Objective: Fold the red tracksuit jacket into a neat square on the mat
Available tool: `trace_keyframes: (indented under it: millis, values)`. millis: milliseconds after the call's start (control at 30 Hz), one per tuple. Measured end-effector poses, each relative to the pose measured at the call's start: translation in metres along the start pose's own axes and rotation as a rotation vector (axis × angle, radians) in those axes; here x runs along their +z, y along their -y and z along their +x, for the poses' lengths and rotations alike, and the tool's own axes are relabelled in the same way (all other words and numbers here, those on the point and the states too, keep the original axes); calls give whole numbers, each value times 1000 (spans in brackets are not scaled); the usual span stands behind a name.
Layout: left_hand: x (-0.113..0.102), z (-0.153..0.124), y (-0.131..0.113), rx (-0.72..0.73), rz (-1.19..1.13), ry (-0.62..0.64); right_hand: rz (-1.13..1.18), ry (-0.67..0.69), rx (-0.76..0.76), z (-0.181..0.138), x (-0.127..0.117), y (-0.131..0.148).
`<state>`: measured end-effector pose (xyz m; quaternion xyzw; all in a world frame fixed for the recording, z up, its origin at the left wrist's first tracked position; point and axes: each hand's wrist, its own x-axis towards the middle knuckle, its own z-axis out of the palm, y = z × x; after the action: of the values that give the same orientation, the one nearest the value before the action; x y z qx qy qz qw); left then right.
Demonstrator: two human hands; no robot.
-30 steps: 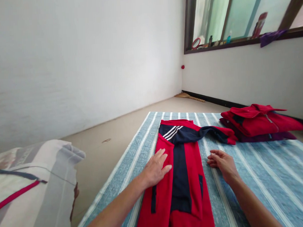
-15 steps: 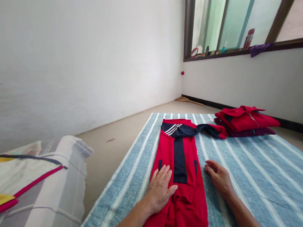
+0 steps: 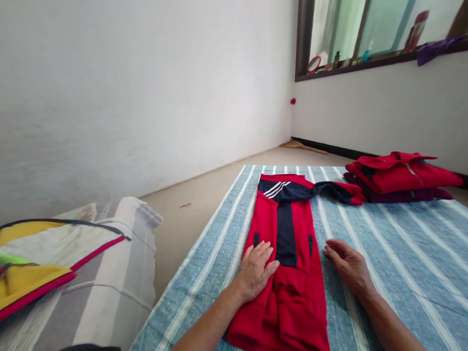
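A red and navy jacket [image 3: 285, 235] with white shoulder stripes lies lengthwise, folded narrow, on the striped blue cloth [image 3: 398, 262]. One sleeve stretches out to the right at its far end, and the near part is bunched in creases. My left hand [image 3: 256, 269] rests flat on the jacket, fingers extended, beside a dark pocket edge. To the right of the jacket, apart from it, my right hand [image 3: 348, 266] hovers low over the cloth. Its fingers are loosely bent, and no object shows in them.
Folded red and dark purple clothes [image 3: 401, 177] are stacked at the far right. On the left, a yellow, white and red garment [image 3: 60, 248] lies on a grey-striped covered bundle [image 3: 118, 271]. A broom [image 3: 304, 146] lies by the wall corner, below a window sill with small items.
The view has shifted left and down a little, bringing more of the bundle and the jacket's near end into sight. Both hands keep nearly the same places relative to the jacket.
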<state>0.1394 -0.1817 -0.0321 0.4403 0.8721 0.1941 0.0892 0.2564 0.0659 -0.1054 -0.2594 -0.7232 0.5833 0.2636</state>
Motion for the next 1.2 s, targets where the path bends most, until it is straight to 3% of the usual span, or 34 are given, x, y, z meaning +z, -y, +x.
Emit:
trace_keyframes:
  millis: [100, 233, 367, 467, 567, 700, 933, 1033, 1200]
  values:
    - [-5, -5, 3, 30, -93, -111, -173, -31, -138, -5, -1, 7]
    - [-15, -23, 3, 81, -88, -188, -379, -43, -504, -18, 4, 31]
    - [-19, -49, -3, 140, -17, -160, -411, 88, -824, -48, 16, 65]
    - [-16, -73, -7, 165, 31, -164, -399, 239, -971, -79, 24, 82]
    - [-8, -97, -8, 164, 82, -173, -438, 264, -1063, -106, 27, 80]
    - [4, -120, -2, 119, 127, -190, -568, 122, -1213, -125, 26, 62]
    - [4, -126, 11, 94, 50, -266, -701, 37, -1250, -137, 37, 58]
    - [2, -128, 14, 111, 13, -283, -670, 67, -1292, -144, 57, 63]
    - [7, -128, 17, 90, -7, -350, -568, -6, -1189, -156, 98, 54]
